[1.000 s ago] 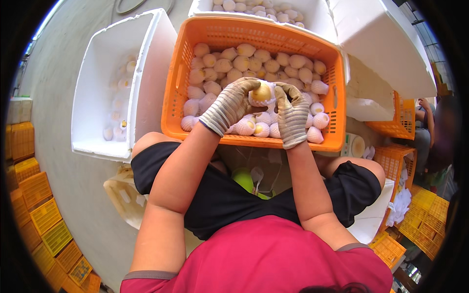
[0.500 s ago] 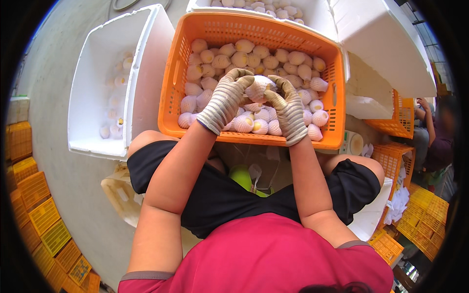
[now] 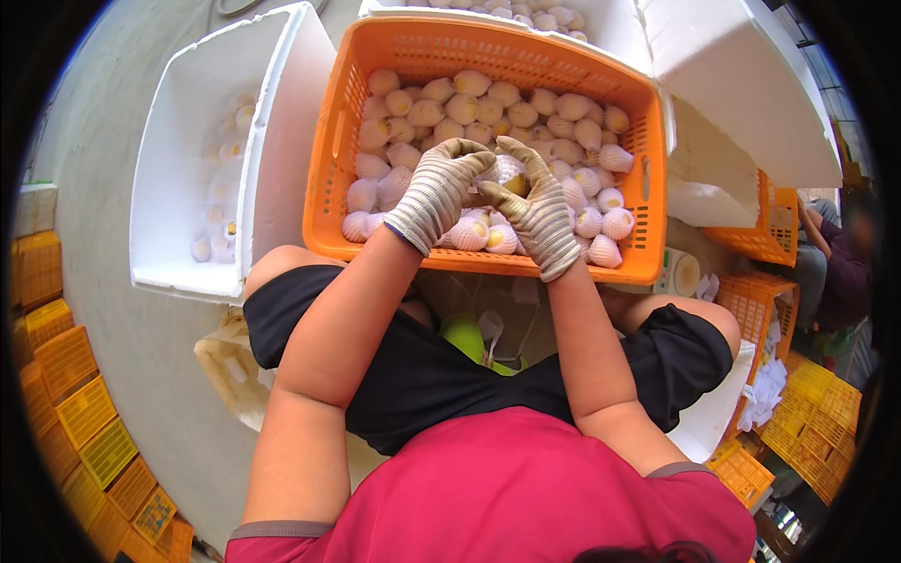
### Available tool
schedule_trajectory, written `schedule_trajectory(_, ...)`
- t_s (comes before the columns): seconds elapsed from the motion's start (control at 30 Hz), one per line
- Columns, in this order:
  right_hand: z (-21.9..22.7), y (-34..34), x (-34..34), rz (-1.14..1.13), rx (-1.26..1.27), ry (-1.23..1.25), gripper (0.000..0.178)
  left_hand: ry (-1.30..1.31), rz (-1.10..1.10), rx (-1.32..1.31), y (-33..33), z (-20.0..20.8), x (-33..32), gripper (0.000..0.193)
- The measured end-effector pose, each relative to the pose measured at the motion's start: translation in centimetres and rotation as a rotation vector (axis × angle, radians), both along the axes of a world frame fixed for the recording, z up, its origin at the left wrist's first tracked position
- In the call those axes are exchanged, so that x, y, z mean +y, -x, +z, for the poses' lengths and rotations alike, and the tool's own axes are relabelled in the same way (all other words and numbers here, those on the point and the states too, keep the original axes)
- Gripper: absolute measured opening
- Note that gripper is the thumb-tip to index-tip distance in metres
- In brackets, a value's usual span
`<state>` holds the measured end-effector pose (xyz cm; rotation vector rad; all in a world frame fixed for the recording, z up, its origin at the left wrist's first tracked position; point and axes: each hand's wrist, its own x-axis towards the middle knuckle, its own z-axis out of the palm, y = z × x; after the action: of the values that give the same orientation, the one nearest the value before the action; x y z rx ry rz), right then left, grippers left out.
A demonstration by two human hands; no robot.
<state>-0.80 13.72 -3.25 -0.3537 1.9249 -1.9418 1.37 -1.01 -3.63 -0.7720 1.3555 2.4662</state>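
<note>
Both my hands wear striped knit gloves and meet over an orange plastic crate (image 3: 330, 141). Between them is a yellowish fruit in a white foam net (image 3: 508, 172), gripped from either side. My left hand (image 3: 441, 183) has its fingers closed on the net's left side. My right hand (image 3: 539, 211) curls its thumb and fingers around the right side, where some of the fruit shows bare. Many more netted fruits (image 3: 464, 108) fill the crate below, several with a yellow end poking out of the net.
At the left stands a white foam box (image 3: 291, 122) with netted fruits inside. Another foam box (image 3: 648, 42) is behind the crate. A small scale (image 3: 679, 272) sits right of the crate, near orange crates (image 3: 751, 305). Farther right is another person (image 3: 840, 267). Yellow crates (image 3: 84, 403) line the left.
The fruit has turned slightly between my hands and moved a little right. My right hand has shifted left and rotated, its fingers now reaching over the fruit's top.
</note>
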Motion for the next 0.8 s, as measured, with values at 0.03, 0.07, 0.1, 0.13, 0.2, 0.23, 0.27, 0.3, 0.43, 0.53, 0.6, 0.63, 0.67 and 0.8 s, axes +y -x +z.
schedule_trajectory(0.03,0.3,-0.1,0.2,0.011,-0.075,0.074,0.058,0.02,0.017,-0.012,0.0,0.1,-0.2,0.018)
schedule_trajectory(0.07,0.5,-0.1,0.5,0.022,-0.151,0.148,0.057,0.041,0.033,-0.024,0.0,0.2,-0.3,0.019)
schedule_trajectory(0.1,-0.1,0.3,1.2,0.026,-0.382,0.306,0.053,0.07,0.052,-0.004,0.1,-0.6,-0.3,0.021)
schedule_trajectory(0.13,-0.3,0.3,1.2,0.007,-0.39,0.275,0.052,0.158,0.058,0.004,0.1,-0.9,-0.1,0.022)
schedule_trajectory(0.2,-0.4,0.3,1.2,-0.032,-0.405,0.213,0.05,0.337,0.069,0.019,0.2,-1.3,0.4,0.025)
schedule_trajectory(0.23,-0.4,0.2,0.8,-0.063,-0.333,0.201,0.047,0.395,0.046,0.042,0.3,-1.5,0.5,0.028)
schedule_trajectory(0.27,-0.4,0.3,0.7,-0.077,-0.32,0.19,0.047,0.454,0.023,0.065,0.5,-1.8,0.5,0.031)
schedule_trajectory(0.3,-0.5,0.4,0.6,-0.091,-0.306,0.179,0.047,0.512,0.001,0.088,0.6,-2.0,0.5,0.035)
schedule_trajectory(0.43,-0.4,0.7,1.3,-0.118,-0.314,0.21,0.044,0.489,-0.123,0.151,0.2,0.8,0.2,0.033)
schedule_trajectory(0.53,-0.2,0.7,1.6,-0.12,-0.342,0.25,0.045,0.509,-0.173,0.221,0.2,-0.8,0.2,0.024)
schedule_trajectory(0.6,-0.1,0.6,1.4,-0.147,-0.325,0.216,0.046,0.559,-0.193,0.274,0.4,-1.7,0.3,0.023)
schedule_trajectory(0.63,-0.1,0.6,1.4,-0.139,-0.305,0.196,0.047,0.622,-0.224,0.272,0.4,-1.4,0.3,0.022)
schedule_trajectory(0.67,-0.3,0.5,1.4,-0.13,-0.286,0.176,0.049,0.684,-0.255,0.27,0.4,-1.2,0.4,0.021)
schedule_trajectory(0.8,-1.3,0.8,1.8,-0.101,-0.213,0.189,0.05,0.36,-0.175,0.18,0.2,0.1,0.4,0.015)
